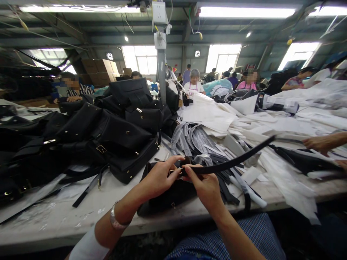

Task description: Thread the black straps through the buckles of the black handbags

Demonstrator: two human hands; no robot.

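A black bag (pixel 173 198) lies at the table's front edge, beneath both hands. My left hand (pixel 162 175), with a silver bracelet at the wrist, has its thumb and fingers closed on small gold-coloured hardware at the bag's top. Close beside it, almost touching, my right hand (pixel 203 184) pinches the near end of a black strap (pixel 230 164). The strap curves up and away to the right. Where strap and hardware meet is partly hidden by the fingers.
Black bags (pixel 124 133) are piled at the left. Wrapped straps (pixel 193 139) and white sheets (pixel 208 112) cover the middle and right. At the right edge another person's hand (pixel 318 143) is near a black piece. A post (pixel 162 76) rises behind.
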